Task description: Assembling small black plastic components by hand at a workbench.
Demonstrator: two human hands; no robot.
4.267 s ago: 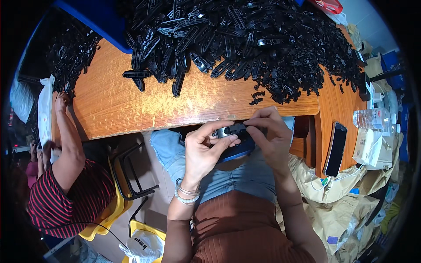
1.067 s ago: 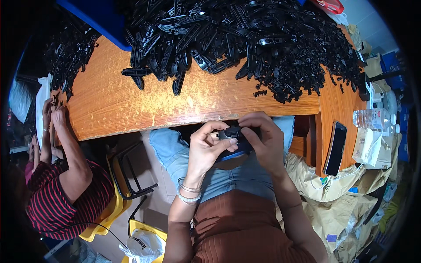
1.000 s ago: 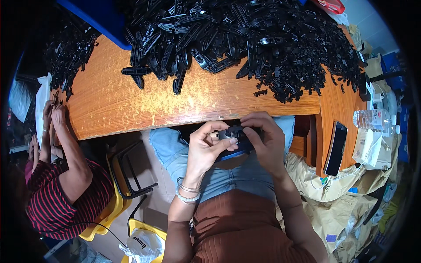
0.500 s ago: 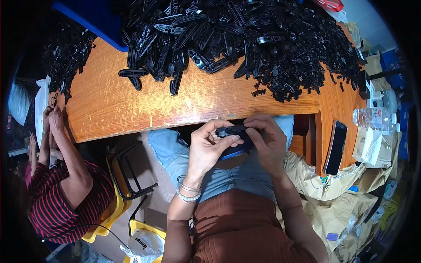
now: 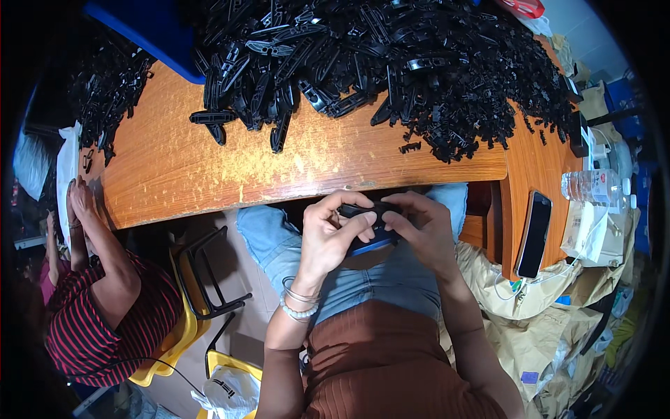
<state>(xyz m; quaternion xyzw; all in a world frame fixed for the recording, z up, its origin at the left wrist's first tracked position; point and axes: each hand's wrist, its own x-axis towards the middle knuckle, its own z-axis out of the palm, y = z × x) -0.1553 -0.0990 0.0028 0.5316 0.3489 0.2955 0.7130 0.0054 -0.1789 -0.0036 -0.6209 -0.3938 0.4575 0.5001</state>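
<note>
Just off the table's near edge, above my lap, both hands hold one small black plastic part (image 5: 379, 209). My left hand (image 5: 326, 234) is closed on its left end with thumb and fingers. My right hand (image 5: 427, 234) pinches its right end between thumb and forefinger. The fingers cover much of the part, so its full shape is hidden. Below the hands, a blue-edged object (image 5: 377, 246) rests on my lap, mostly hidden. Beyond them on the table lie a heap of long black plastic parts (image 5: 300, 59) and a heap of small black clips (image 5: 467, 112).
The wooden table (image 5: 279, 174) spans the front. A blue bin (image 5: 150, 35) stands far left. On the right are a phone (image 5: 534, 234), a plastic bottle (image 5: 590, 188) and brown paper (image 5: 530, 342). A person in stripes (image 5: 105, 321) works at left, near a yellow chair (image 5: 171, 349).
My right thumb and fingers have moved slightly left and down along the black part, now covering more of it. The other person's hands have lowered a little.
</note>
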